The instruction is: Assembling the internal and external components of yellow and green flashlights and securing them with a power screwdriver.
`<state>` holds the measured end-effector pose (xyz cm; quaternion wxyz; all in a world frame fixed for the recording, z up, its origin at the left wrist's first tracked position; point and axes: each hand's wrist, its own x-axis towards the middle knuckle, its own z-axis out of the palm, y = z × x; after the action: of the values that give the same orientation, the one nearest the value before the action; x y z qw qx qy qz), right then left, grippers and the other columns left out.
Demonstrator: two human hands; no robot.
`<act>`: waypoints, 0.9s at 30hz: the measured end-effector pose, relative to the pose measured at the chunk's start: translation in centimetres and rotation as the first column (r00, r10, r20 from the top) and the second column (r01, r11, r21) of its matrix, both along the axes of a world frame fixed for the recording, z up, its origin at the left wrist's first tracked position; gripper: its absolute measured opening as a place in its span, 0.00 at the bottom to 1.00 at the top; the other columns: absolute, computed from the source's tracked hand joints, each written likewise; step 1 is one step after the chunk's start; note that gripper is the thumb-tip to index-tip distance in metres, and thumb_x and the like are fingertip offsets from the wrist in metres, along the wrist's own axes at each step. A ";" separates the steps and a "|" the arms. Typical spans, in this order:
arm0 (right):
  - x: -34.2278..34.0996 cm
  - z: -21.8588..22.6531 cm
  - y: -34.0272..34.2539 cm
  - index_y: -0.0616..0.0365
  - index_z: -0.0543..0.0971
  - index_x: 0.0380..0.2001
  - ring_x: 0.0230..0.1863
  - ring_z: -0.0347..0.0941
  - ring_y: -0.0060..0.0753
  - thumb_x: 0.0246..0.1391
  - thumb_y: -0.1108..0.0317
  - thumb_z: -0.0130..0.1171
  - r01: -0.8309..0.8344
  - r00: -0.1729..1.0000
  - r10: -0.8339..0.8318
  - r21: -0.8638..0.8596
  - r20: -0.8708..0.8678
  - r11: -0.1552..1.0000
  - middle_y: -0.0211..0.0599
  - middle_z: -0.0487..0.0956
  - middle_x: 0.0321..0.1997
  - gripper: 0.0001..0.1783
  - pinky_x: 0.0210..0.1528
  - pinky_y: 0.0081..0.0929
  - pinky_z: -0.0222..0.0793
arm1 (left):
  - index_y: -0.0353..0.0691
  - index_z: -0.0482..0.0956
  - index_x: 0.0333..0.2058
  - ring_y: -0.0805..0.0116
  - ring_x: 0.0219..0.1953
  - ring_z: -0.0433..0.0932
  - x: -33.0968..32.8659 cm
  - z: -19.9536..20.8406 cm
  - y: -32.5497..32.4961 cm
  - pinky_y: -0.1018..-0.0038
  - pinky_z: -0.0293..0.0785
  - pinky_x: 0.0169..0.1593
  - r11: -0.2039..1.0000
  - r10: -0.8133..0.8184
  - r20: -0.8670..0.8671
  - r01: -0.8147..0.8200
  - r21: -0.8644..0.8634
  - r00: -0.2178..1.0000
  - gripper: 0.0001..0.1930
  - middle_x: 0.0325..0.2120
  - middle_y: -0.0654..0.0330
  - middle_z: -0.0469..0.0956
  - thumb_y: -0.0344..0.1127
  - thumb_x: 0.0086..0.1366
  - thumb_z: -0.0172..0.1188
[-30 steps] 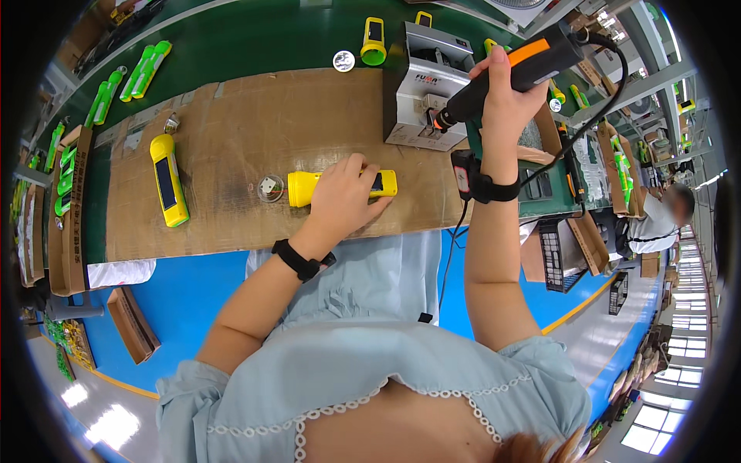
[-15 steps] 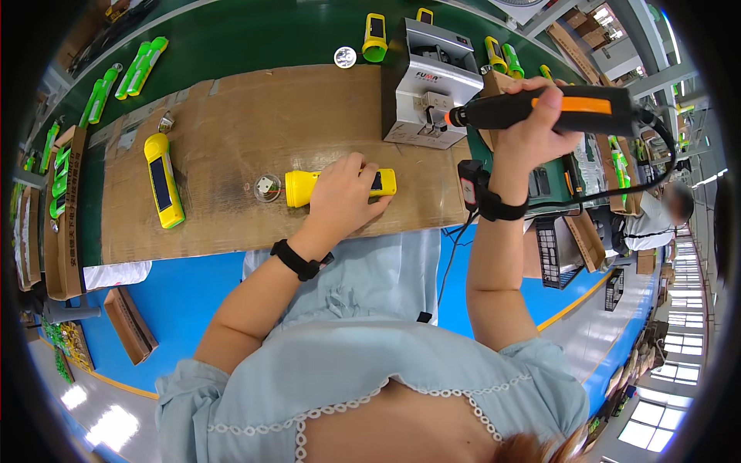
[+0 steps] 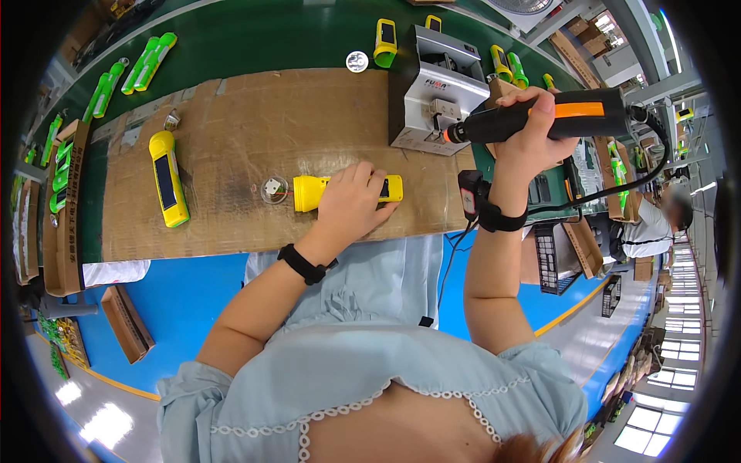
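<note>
My left hand [image 3: 351,202] is closed over the middle of a yellow flashlight [image 3: 310,194], which lies on its side on the cardboard sheet. Beside its wide end sits a clear round lamp head [image 3: 274,190] with a white square part and thin wires leading toward the flashlight. In my right hand [image 3: 535,135] is a black and orange electric screwdriver [image 3: 587,109], its tip at the front of a grey screw feeder machine [image 3: 436,96]. Whether a screw sits on the tip is too small to tell. A second yellow flashlight [image 3: 167,177] with a dark panel lies at the left.
Cardboard [image 3: 231,123] covers part of the green bench. Behind it stand a loose reflector [image 3: 356,62] and a yellow flashlight housing [image 3: 385,42]. Green flashlights [image 3: 150,62] lie at the far left, near a long carton [image 3: 65,224]. The screwdriver's cable [image 3: 617,193] loops down at the right. A person [image 3: 656,224] sits farther right.
The whole view has shifted slightly. The screwdriver tip has come a little lower along the feeder's front. My left hand keeps its hold on the flashlight.
</note>
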<state>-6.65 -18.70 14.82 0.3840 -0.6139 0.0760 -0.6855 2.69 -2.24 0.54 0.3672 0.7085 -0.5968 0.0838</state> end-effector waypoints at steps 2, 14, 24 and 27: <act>0.3 0.0 -0.4 0.66 0.64 0.39 0.21 0.72 0.34 0.54 0.69 0.57 0.014 1.000 -0.014 -0.010 0.011 1.000 0.42 0.73 0.23 0.16 0.27 0.32 0.74 | 0.40 0.77 0.37 0.59 0.33 0.73 -0.1 0.0 0.1 0.67 0.70 0.36 1.000 -0.002 -0.003 0.002 0.004 1.000 0.23 0.33 0.58 0.70 0.45 0.42 0.69; 1.0 0.0 -1.2 0.64 0.64 0.39 0.19 0.72 0.26 0.49 0.76 0.61 -0.009 0.992 0.026 0.139 -0.123 0.990 0.37 0.73 0.22 0.17 0.23 0.21 0.69 | 0.37 0.75 0.37 0.62 0.38 0.71 -0.1 0.1 0.2 0.70 0.68 0.40 1.000 -0.006 0.035 0.005 0.024 0.999 0.23 0.31 0.58 0.69 0.46 0.46 0.66; -0.3 -2.1 3.9 0.64 0.66 0.36 0.20 0.72 0.29 0.53 0.69 0.57 -0.255 0.965 0.264 0.209 -0.014 0.944 0.38 0.73 0.21 0.13 0.26 0.24 0.70 | 0.40 0.77 0.38 0.60 0.33 0.73 0.0 -0.2 0.1 0.68 0.70 0.36 1.000 0.016 0.044 -0.015 -0.018 0.999 0.24 0.33 0.58 0.70 0.45 0.43 0.69; -0.2 -2.9 3.3 0.63 0.66 0.39 0.22 0.71 0.37 0.54 0.65 0.57 -0.232 0.962 0.252 0.171 -0.106 0.958 0.43 0.71 0.23 0.16 0.26 0.34 0.72 | 0.40 0.77 0.38 0.60 0.33 0.73 0.0 -0.3 0.1 0.68 0.70 0.36 1.000 0.016 0.044 -0.015 -0.020 0.999 0.24 0.33 0.58 0.71 0.45 0.43 0.69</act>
<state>-6.90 -15.38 11.90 0.5066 -0.6286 0.0784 -0.5848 2.65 -2.15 0.23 0.3600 0.7075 -0.5985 0.1082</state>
